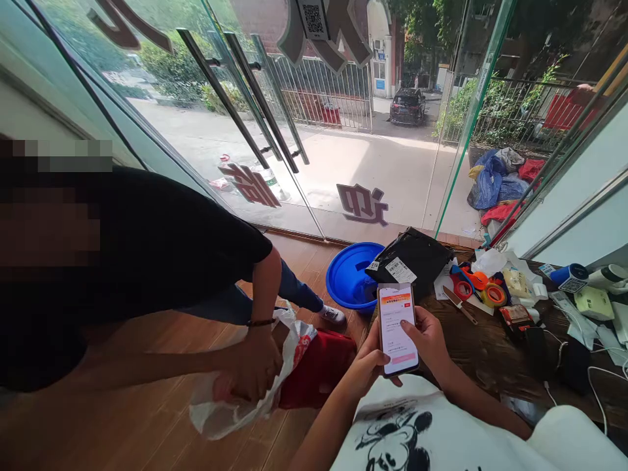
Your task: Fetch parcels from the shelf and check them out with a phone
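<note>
A smartphone (398,337) with a lit white and orange-red screen is held upright between both my hands above my lap. My left hand (369,356) wraps its lower left side, the thumb over the screen's lower left corner. From the right edge my right hand (428,337) grips it, its thumb resting on or just over the middle of the screen. The fingers behind the phone are mostly hidden. Just beyond the phone lies a black plastic parcel (411,258) with white labels, partly over a blue basin (338,278).
At left, a person in a black top (171,248) bends over a white plastic bag (216,412) beside a red item (318,369). A dark wooden table (483,343) at right bears tape rolls (493,294), a knife (460,305) and cables. Glass doors (314,176) stand ahead.
</note>
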Tool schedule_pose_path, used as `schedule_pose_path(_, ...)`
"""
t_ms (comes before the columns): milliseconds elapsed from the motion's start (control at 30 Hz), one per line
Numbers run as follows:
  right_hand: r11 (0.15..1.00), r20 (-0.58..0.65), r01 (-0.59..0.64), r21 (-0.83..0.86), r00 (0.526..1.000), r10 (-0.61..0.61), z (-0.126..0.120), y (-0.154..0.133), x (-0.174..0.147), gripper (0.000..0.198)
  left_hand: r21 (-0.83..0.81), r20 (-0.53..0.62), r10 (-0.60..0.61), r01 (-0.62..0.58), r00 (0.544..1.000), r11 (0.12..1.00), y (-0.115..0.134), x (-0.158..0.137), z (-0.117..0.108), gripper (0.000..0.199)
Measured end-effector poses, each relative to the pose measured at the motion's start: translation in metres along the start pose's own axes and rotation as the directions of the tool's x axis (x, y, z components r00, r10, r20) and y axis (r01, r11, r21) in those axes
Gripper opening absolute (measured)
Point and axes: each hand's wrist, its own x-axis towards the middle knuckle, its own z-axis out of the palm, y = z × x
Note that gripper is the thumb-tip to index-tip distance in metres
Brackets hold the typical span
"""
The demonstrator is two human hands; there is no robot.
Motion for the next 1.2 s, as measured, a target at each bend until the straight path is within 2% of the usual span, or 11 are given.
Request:
schedule_pose_path(467, 0.991, 0.012, -0.063, 0.121, 0.998, 0.062, 0.001, -0.003, 0.000, 0.025, -0.029, 0.039, 0.023, -0.022, 0.999, 0.999, 0.001, 0.004, -0.001, 0.099)
schedule_pose_path(700, 0.998, 0.045, -0.005, 0.055, 0.999, 0.002, 0.000, 0.009, 0.000, 0.031, -0.044, 0.044, 0.026, -0.024, 0.999, 0.999, 0.006, 0.005, 0.003, 0.107)
schedule_pose_path(767, 0.996, 0.031, 0.087, -0.014, 0.996, -0.087, -0.003, 0.013, -0.001, 0.041, -0.044, 0.043, 0.030, -0.028, 0.999, 0.999, 0.007, 0.005, 0.003, 0.107)
schedule_pose_path(833, 0.950, 0.031, 0.267, -0.159, 0.963, -0.266, -0.008, 0.014, -0.001, 0.054, -0.036, 0.033, 0.034, -0.033, 0.999, 0.999, 0.006, 0.006, 0.002, 0.104)
schedule_pose_path(900, 0.821, 0.125, 0.463, -0.335, 0.885, -0.448, -0.013, 0.010, 0.000, 0.060, -0.012, 0.025, 0.027, -0.026, 0.999, 1.000, 0.004, 0.006, -0.001, 0.103)
schedule_pose_path(967, 0.668, 0.268, 0.596, -0.447, 0.801, -0.535, -0.016, 0.003, 0.005, 0.059, 0.022, 0.022, -0.002, 0.001, 1.000, 1.000, 0.004, 0.006, -0.002, 0.106)
schedule_pose_path(1033, 0.577, 0.350, 0.654, -0.488, 0.753, -0.557, -0.016, -0.005, 0.010, 0.060, 0.056, 0.031, -0.052, 0.050, 0.998, 0.997, 0.005, 0.006, -0.002, 0.110)
schedule_pose_path(1100, 0.551, 0.376, 0.670, -0.498, 0.739, -0.559, -0.015, -0.009, 0.015, 0.062, 0.075, 0.052, -0.089, 0.085, 0.995, 0.994, 0.009, 0.005, 0.000, 0.112)
schedule_pose_path(1200, 0.590, 0.373, 0.651, -0.478, 0.758, -0.535, -0.014, -0.009, 0.018, 0.066, 0.077, 0.073, -0.096, 0.090, 0.993, 0.993, 0.013, 0.002, 0.003, 0.111)
